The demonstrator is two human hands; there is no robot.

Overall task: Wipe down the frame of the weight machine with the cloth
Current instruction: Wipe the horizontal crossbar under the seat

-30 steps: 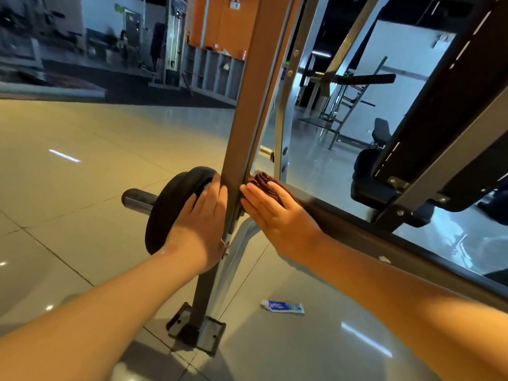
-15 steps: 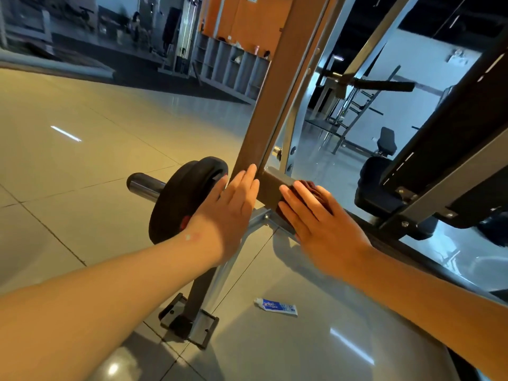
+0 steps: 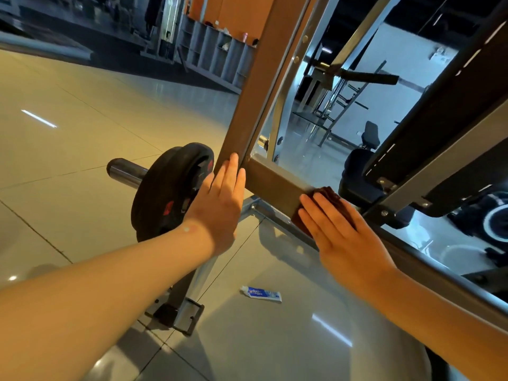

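Glossy tiled gym floor (image 3: 82, 138), cubby shelving (image 3: 217, 56) along the far orange wall. Weight machine frame (image 3: 258, 86): brown upright post meeting a sloping crossbar. Left hand (image 3: 220, 204) flat, fingers straight, resting against the post base, holding nothing, beside a black weight plate (image 3: 167, 188). Right hand (image 3: 346, 237) flat too, pressing the dark red cloth (image 3: 331, 196) onto the crossbar. Toothpaste tube (image 3: 261, 294) lying on the floor below.

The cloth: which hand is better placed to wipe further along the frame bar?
The right hand: its flat fingers press the cloth onto the sloping bar. The left hand lies bare against the upright post.
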